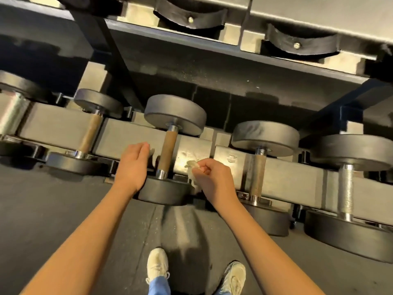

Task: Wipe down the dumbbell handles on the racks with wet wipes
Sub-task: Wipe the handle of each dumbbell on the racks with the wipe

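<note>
Dumbbell rack (63, 128), wet wipe (191, 166) in right hand (213, 180)

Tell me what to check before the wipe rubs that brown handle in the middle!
1. The wet wipe is pinched in the grip of the right hand: ok.
2. The wipe touches the brown dumbbell handle: not ok, it hangs just to the right of it.
3. The left hand is off the handle: ok, open on its left side.
4. The dumbbell lies across the rack: ok.
5. The wipe is wet enough: cannot tell.
</note>
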Motion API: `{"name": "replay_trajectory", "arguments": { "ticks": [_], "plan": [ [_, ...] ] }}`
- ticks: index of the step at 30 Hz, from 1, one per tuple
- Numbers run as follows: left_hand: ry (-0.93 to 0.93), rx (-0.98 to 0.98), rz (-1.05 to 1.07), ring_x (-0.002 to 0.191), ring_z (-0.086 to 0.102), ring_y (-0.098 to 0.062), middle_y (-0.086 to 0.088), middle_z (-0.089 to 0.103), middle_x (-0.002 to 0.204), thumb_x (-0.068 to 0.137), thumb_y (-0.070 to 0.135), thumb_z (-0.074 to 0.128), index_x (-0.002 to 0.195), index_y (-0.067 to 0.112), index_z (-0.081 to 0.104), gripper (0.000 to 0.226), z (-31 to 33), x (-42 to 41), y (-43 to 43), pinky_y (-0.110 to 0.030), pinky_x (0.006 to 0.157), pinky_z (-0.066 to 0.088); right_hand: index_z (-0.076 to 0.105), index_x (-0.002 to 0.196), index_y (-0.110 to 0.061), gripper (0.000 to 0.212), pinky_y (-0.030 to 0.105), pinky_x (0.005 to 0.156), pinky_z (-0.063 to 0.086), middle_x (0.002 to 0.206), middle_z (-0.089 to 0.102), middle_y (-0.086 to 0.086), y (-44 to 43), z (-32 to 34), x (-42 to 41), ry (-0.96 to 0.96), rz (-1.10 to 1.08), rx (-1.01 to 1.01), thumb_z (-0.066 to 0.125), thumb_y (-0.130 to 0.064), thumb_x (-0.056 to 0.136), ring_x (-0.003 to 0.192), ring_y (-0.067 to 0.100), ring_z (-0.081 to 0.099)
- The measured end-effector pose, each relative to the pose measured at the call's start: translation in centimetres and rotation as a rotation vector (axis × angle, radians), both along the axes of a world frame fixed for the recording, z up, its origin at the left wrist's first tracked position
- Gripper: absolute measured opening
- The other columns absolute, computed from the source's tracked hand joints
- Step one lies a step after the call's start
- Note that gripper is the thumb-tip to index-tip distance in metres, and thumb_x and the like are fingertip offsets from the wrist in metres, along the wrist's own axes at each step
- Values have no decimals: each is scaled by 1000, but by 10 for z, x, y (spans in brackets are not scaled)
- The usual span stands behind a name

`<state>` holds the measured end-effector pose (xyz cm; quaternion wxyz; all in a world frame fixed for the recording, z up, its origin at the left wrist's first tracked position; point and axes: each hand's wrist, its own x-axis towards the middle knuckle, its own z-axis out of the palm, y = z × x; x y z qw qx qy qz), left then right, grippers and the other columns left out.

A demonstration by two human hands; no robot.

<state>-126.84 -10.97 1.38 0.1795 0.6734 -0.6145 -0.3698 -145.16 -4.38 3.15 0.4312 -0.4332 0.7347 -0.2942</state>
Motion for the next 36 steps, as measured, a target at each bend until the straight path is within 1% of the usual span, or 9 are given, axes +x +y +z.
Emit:
{"name": "replay_trajectory", "arguments": {
  "ticks": [2, 7, 12, 14, 17, 19, 26, 32, 36],
  "plan": [
    [70, -8, 61, 102, 44, -15, -2, 50, 105, 103, 24, 34, 109, 7, 61, 33, -1, -1, 1, -19, 83, 25, 67, 79, -10, 15, 34, 70, 48, 73, 62, 7, -7, -4, 16, -10, -11, 13, 58, -18, 88, 70, 18, 55],
    [220, 24, 250, 100, 47, -10, 2, 54, 107, 103, 28, 34, 111, 11, 61, 33, -5, 3, 2, -19, 86, 29, 62, 73, -18, 14, 9, 55, 38, 71, 58, -1, -34, -16, 51, -62, -77, 45, 65, -15, 87, 64, 7, 50],
    [247, 23, 287, 87, 47, -5, 10, 52, 92, 102, 29, 33, 93, 24, 55, 24, -2, 2, 2, -20, 79, 31, 58, 64, -16, 23, 6, 51, 37, 66, 55, -3, -44, -25, 60, -76, -72, 103, 74, -11, 80, 61, 6, 50],
    [245, 17, 261, 77, 45, 2, 16, 47, 82, 103, 29, 32, 79, 31, 49, 29, -3, 3, 2, -13, 68, 33, 63, 68, -15, 17, 6, 56, 39, 71, 59, -3, -41, -26, 61, -93, -36, 133, 75, -10, 79, 67, 8, 55],
    [244, 18, 227, 71, 42, 7, 18, 43, 75, 103, 27, 32, 70, 37, 36, 34, -2, 2, 3, -6, 65, 31, 65, 72, -13, 14, 15, 64, 46, 75, 65, -3, -43, -30, 64, -44, -58, 78, 72, -19, 83, 71, 10, 61],
    [251, 19, 229, 71, 41, 6, 17, 43, 74, 102, 27, 33, 70, 38, 35, 34, -1, 1, 2, -10, 66, 31, 66, 74, -12, 17, 22, 63, 50, 74, 66, 1, -48, -30, 68, 20, -127, 12, 70, -25, 85, 69, 14, 62],
    [299, -13, 216, 72, 41, 0, 14, 43, 75, 101, 26, 35, 74, 33, 39, 29, -7, 2, 2, -18, 68, 32, 66, 82, -16, 7, 13, 59, 41, 75, 64, -4, -84, -27, 67, 127, -313, -163, 64, -15, 88, 68, 8, 58],
    [276, -7, 232, 73, 41, -11, 2, 47, 74, 98, 20, 38, 77, 7, 48, 27, -5, 3, 2, -28, 65, 34, 67, 81, -9, 9, 5, 53, 38, 75, 63, -1, -47, -30, 67, 109, -89, -41, 66, -16, 88, 63, 6, 54],
    [279, -17, 219, 76, 40, -6, 12, 43, 75, 98, 18, 37, 82, 21, 43, 18, -5, 2, 3, -21, 66, 32, 64, 76, -14, 14, 9, 56, 36, 74, 63, -1, -67, -27, 64, 116, -181, -104, 65, -18, 89, 65, 6, 55]
  ]
}}
